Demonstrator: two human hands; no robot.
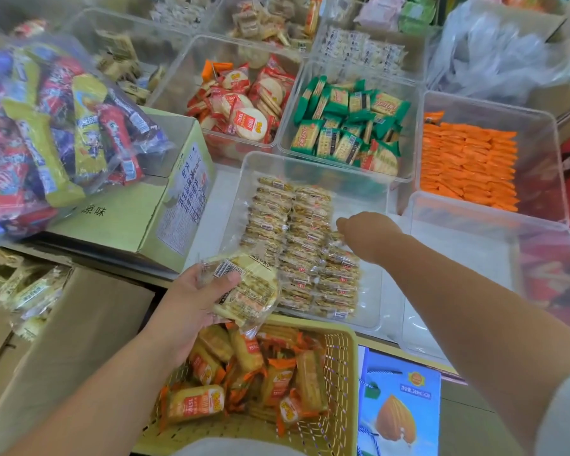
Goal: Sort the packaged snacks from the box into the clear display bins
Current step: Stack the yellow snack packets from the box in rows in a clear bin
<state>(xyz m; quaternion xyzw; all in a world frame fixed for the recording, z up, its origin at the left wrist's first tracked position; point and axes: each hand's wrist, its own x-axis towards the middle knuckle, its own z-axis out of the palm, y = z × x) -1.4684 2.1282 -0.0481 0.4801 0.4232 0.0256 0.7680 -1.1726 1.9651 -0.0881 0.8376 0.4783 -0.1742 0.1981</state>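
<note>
Across the counter, entries by size.

1. Open carton (pixel 79 324), lower left. Brown flaps, with pale packets lying loose at its far end.
2. Centre bin (pixel 371 291), clear plastic, set between a printed box (pixel 165 218) and another clear bin (pixel 474 209). Its floor is roughly half covered.
3. Yellow basket (pixel 339 357), just beside the centre bin's near rim. It holds orange-wrapped packets.
4. Rows of pale cracker packets (pixel 277 225), inside the centre bin. Two full columns run far to near, with a shorter third on their right.
5. Stack of the same packets (pixel 247 291), at the bin's near-left corner and partly over the basket. The left hand (pixel 191 307) grips it, thumb across the barcoded top and fingers curled beneath.
6. Right hand (pixel 369 232), reached into the bin with fingertips (pixel 341 223) down at the head of the short column. The back of the hand covers them, so pinching or merely pressing cannot be told.

Hazards: the held stack looks loosely fanned, so a slipped packet would likely land among the orange ones. A sideways shove from the right hand could topple the overlapped columns.

Orientation: each laid packet's long axis runs left to right across the bin. The held stack sits diagonal, barcoded end far-left, and probably needs turning before it joins them.
</note>
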